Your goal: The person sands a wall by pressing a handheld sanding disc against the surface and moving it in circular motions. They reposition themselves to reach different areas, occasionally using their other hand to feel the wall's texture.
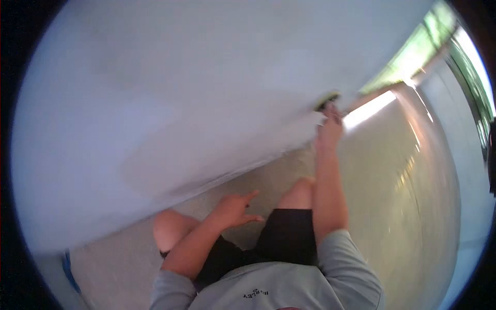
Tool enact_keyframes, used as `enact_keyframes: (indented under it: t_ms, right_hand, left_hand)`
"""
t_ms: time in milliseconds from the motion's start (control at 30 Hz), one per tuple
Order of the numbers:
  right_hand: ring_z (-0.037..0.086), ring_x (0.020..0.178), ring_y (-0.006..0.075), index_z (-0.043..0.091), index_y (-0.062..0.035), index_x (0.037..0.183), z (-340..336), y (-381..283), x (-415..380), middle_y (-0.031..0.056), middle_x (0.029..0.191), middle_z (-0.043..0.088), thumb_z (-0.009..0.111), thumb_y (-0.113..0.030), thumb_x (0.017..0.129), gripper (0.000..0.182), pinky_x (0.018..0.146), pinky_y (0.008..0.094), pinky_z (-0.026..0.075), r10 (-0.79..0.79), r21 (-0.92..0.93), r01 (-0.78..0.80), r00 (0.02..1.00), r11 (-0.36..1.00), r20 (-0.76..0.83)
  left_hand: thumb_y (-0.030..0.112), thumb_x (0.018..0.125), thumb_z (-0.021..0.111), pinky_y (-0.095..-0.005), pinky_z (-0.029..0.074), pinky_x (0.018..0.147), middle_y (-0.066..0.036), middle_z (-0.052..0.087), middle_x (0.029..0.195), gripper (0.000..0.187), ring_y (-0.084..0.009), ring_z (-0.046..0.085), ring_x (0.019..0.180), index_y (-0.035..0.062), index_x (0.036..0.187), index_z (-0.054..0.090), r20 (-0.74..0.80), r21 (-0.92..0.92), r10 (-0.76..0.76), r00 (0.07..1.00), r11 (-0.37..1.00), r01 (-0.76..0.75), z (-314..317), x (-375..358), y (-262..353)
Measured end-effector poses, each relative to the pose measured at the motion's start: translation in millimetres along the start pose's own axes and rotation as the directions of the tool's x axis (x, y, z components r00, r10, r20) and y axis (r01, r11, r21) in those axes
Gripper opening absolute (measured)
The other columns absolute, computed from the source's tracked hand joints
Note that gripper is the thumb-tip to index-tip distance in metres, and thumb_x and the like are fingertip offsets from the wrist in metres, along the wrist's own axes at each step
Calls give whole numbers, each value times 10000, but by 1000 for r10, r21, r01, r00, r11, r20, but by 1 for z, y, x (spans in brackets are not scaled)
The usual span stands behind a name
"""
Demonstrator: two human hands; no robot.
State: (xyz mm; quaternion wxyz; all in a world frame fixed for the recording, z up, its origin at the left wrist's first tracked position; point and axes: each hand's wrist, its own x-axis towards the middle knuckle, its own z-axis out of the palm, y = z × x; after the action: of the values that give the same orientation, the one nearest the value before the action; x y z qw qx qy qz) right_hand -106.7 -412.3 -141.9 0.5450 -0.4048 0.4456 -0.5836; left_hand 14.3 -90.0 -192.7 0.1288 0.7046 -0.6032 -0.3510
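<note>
My right hand is stretched out to the upper right, its fingers closed on a small dark tool with a yellowish edge. The tool is against the pale wall, near the wall's right end; motion blurs its shape. My left hand hangs over my lap between my knees, fingers and thumb apart, with nothing in it.
A grey-beige floor runs along the wall's base and to the right. Bright light comes through an opening at the upper right. Another pale wall stands at the far right. A blue strip lies at the lower left.
</note>
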Motion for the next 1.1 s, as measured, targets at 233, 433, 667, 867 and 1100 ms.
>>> enact_keyframes:
  t_ms: [233,433,667,867,1100]
  right_hand:
    - [365,608,79,597,-80,1095,-6,-7,22,32,958,558,692,-384,891,378,457,253,246,104,100,-95,991,990,-89]
    - [332,560,71,519,-121,863,11,-19,2,-33,730,432,715,-414,878,352,460,245,239,-88,61,89,996,994,-18]
    - [347,608,73,555,-74,960,12,-15,-12,-21,797,447,692,-363,909,324,465,244,235,-73,83,73,997,994,-12]
    - [374,641,84,580,-68,1012,-6,4,26,-11,827,494,703,-374,895,349,497,253,264,39,134,-26,995,991,-97]
    - [564,1010,227,597,-31,1269,-15,3,53,102,1179,632,480,-378,954,483,787,409,472,-299,-141,301,954,943,32]
  left_hand:
    - [598,709,745,-496,482,894,-217,656,1068,835,-404,608,1050,92,1340,538,-68,-78,12,998,997,-17,-10,-6,8]
    - [561,707,770,-477,520,835,-169,704,968,838,-372,666,922,114,1370,519,-192,-45,104,976,992,-114,0,8,-4]
    - [562,705,776,-465,526,815,-162,704,923,848,-365,664,900,100,1370,520,-174,-108,74,982,990,-93,-13,-6,10]
    - [566,702,772,-482,487,885,-187,652,935,839,-384,617,991,98,1355,529,-92,-223,21,996,974,-41,-20,-5,17]
    - [514,725,771,-490,509,795,-166,686,848,810,-370,655,905,58,1347,523,-279,-100,147,949,978,-181,2,3,5]
